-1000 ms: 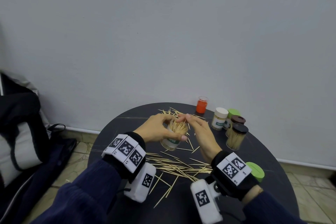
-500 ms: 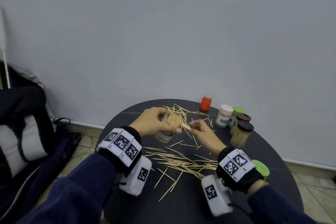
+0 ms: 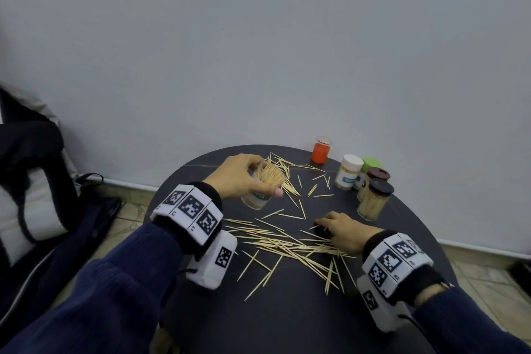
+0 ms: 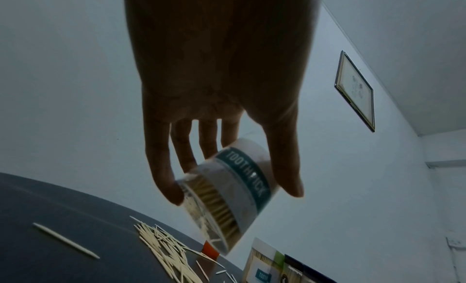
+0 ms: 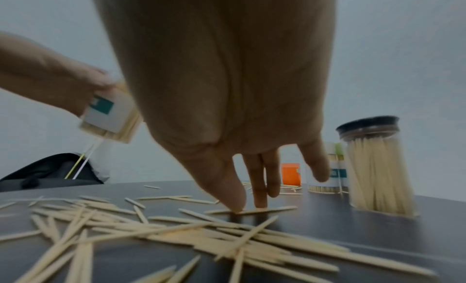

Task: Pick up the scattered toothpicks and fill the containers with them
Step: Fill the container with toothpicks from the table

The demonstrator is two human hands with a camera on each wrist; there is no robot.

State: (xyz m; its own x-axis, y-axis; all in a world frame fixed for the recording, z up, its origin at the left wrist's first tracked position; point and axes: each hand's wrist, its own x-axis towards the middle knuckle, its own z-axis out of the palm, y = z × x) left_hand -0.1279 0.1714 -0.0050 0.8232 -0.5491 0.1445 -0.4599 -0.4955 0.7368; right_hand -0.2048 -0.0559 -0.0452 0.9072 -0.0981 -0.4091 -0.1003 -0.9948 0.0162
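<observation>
The right hand (image 3: 343, 231) is down on the dark round counter (image 3: 287, 319), fingers spread fairly wide and nearly straight, thumb and forefinger tips (image 5: 237, 205) pressing one toothpick (image 5: 252, 210) flat against the surface without closing on it. Just behind and to the left of that hand lies the thick heap of scattered toothpicks (image 3: 290, 244). Beyond its fingertips stands a black-lidded jar (image 3: 373, 202), packed full. Further off, the left hand (image 3: 244, 178) grips an open toothpick container (image 3: 264, 188) (teal label, tilted, lifted off the counter), fingers and thumb wrapped round its wall. Past that hand more loose toothpicks (image 3: 287, 172) lie, and to their right a white-lidded jar (image 3: 349, 171) and an orange cup (image 3: 321, 150).
</observation>
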